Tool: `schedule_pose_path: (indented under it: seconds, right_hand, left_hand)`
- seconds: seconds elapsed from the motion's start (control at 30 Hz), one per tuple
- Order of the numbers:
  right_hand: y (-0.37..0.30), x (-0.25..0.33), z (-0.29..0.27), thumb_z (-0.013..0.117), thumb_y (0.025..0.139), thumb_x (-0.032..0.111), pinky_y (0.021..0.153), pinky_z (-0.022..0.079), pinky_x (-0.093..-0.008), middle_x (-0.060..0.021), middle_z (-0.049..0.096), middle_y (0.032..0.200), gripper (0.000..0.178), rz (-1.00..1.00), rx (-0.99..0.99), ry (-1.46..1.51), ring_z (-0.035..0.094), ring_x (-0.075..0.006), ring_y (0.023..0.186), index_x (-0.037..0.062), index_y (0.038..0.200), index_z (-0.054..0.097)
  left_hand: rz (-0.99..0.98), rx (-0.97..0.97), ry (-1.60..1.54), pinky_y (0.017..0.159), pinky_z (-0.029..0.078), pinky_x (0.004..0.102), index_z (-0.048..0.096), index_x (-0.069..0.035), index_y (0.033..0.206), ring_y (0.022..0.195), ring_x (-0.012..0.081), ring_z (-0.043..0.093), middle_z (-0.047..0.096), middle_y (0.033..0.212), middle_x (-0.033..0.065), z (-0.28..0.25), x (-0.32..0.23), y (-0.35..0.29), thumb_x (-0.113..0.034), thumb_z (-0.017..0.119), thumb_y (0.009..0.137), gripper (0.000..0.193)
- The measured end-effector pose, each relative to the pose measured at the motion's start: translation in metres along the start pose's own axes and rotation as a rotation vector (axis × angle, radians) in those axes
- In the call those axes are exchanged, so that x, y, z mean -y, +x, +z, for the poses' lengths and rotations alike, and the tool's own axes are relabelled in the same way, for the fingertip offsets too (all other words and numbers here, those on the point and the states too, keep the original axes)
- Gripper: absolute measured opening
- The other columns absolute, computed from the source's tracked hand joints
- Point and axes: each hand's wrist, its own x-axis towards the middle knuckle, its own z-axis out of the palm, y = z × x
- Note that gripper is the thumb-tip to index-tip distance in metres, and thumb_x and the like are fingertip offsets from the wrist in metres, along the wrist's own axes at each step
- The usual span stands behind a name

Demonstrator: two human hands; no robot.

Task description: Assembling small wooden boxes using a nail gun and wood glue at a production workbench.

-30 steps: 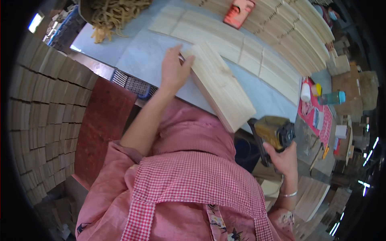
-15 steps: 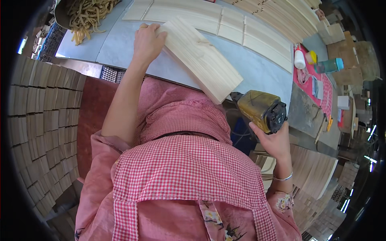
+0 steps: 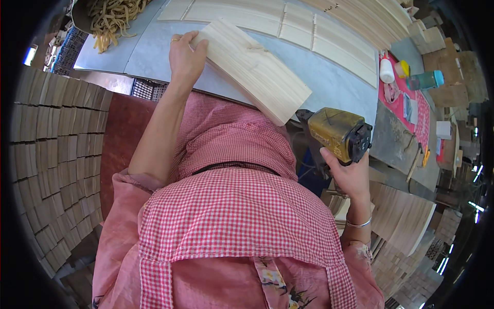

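Observation:
A thick, pale wooden board (image 3: 257,69) lies slantwise, its near end jutting past the table's front edge towards my apron. My left hand (image 3: 186,61), a ring on one finger, grips the board's far left end; its fingertips are partly hidden. Wrapped around the handle of a yellow-and-black nail gun (image 3: 337,131) is my right hand (image 3: 351,175), with the thumb along the gun's underside. The gun's dark nose points left, close to the board's near right corner. Whether the nose touches the wood I cannot tell.
Grooved wooden panels (image 3: 257,21) lie across the pale table (image 3: 149,54), with stacked strips beyond. Yellowish bands (image 3: 116,23) fill a container at far left. A white bottle (image 3: 386,70) and a teal-lidded jar (image 3: 427,80) stand at right. Stacked wood blocks (image 3: 54,149) rise on my left.
The view has shifted slightly. Board and nail gun have both edged a little away from me, still close together. Both hands keep their holds.

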Motion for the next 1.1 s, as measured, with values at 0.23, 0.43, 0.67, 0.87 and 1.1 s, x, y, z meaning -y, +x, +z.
schedule_pose_path:
  seconds: [0.23, 0.43, 0.67, 0.87, 1.1]
  right_hand:
    - [-0.005, 0.001, -0.005, 0.08, 0.083, 0.008, 0.065, 0.055, -0.0305, -0.0138, 0.079, 0.095, 0.025, -0.082, 0.033, -0.076, 0.073, -0.0205, 0.075, -0.0078, 0.101, 0.073]
    - [0.002, -0.006, -0.018, 0.081, 0.084, 0.012, 0.066, 0.056, -0.0315, -0.0153, 0.078, 0.096, 0.029, -0.038, -0.085, -0.104, 0.074, -0.0224, 0.076, -0.0064, 0.104, 0.073]
    - [0.045, -0.073, -0.105, 0.074, 0.09, 0.028, 0.073, 0.055, -0.0435, -0.0213, 0.075, 0.096, 0.042, 0.099, -0.339, -0.628, 0.072, -0.0366, 0.081, -0.0045, 0.116, 0.068]
    - [0.069, -0.17, -0.149, 0.068, 0.092, 0.029, 0.076, 0.054, -0.0539, -0.0256, 0.073, 0.098, 0.054, 0.262, -0.365, -1.186, 0.069, -0.0481, 0.086, 0.0052, 0.139, 0.054]
    - [0.079, -0.172, -0.125, 0.069, 0.094, 0.035, 0.075, 0.054, -0.0536, -0.0264, 0.072, 0.1, 0.058, 0.325, -0.315, -1.141, 0.069, -0.0479, 0.085, 0.008, 0.143, 0.052]
  left_hand:
    - [-0.072, 0.004, -0.118, 0.092, 0.052, 0.039, 0.068, 0.005, 0.122, 0.101, 0.0344, 0.062, 0.057, 0.117, 0.0214, 0.005, -0.008, -0.003, -0.017, 0.068, 0.09, 0.039]
    - [-0.031, -0.009, -0.074, 0.092, 0.052, 0.0392, 0.064, 0.005, 0.127, 0.1, 0.0342, 0.061, 0.058, 0.117, 0.0219, 0.026, -0.011, -0.012, -0.017, 0.069, 0.09, 0.043]
    - [-0.02, -0.07, -0.181, 0.093, 0.051, 0.0397, 0.061, 0.002, 0.131, 0.104, 0.0355, 0.062, 0.061, 0.121, 0.02, 0.033, -0.005, -0.022, -0.016, 0.069, 0.09, 0.046]
    - [0.156, 0.073, 0.017, 0.096, 0.051, 0.0395, 0.064, -0.006, 0.129, 0.116, 0.0307, 0.06, 0.061, 0.131, 0.0129, 0.005, 0.043, 0.031, -0.015, 0.069, 0.088, 0.043]
    - [0.581, 0.071, 0.539, 0.104, 0.043, 0.0444, 0.067, -0.013, 0.121, 0.127, 0.0331, 0.051, 0.059, 0.135, 0.0091, -0.007, 0.053, 0.111, -0.02, 0.071, 0.081, 0.041]
